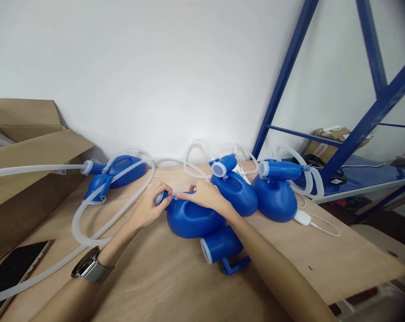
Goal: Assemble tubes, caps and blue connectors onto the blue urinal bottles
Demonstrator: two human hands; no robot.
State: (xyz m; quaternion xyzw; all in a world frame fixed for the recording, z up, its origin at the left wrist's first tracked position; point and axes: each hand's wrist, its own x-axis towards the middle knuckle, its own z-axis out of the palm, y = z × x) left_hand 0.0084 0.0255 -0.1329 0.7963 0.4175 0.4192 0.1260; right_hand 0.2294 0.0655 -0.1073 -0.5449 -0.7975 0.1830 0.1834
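Note:
A blue plastic bottle (pixel 192 219) lies on its side on the brown paper-covered table (pixel 175 286). My left hand (pixel 152 205), with a watch on its wrist, is closed around the small neck at the bottle's left end. My right hand (pixel 205 195) rests over the top of the bottle, its fingers pinched at the same neck beside a small clear piece. A wide blue spout with a white rim (pixel 219 246) sticks out toward me, with a blue clip (pixel 234 264) below it. A translucent tube (pixel 98 223) loops on the table to the left of my left hand.
Two more blue bottles (pixel 236 190) (pixel 276 194) with tubes stand behind on the right, and another (pixel 122 172) lies at the back left. An open cardboard box (pixel 28 179) is at the left, a dark phone (pixel 14 268) at the near left. A blue metal rack (pixel 356 129) stands on the right.

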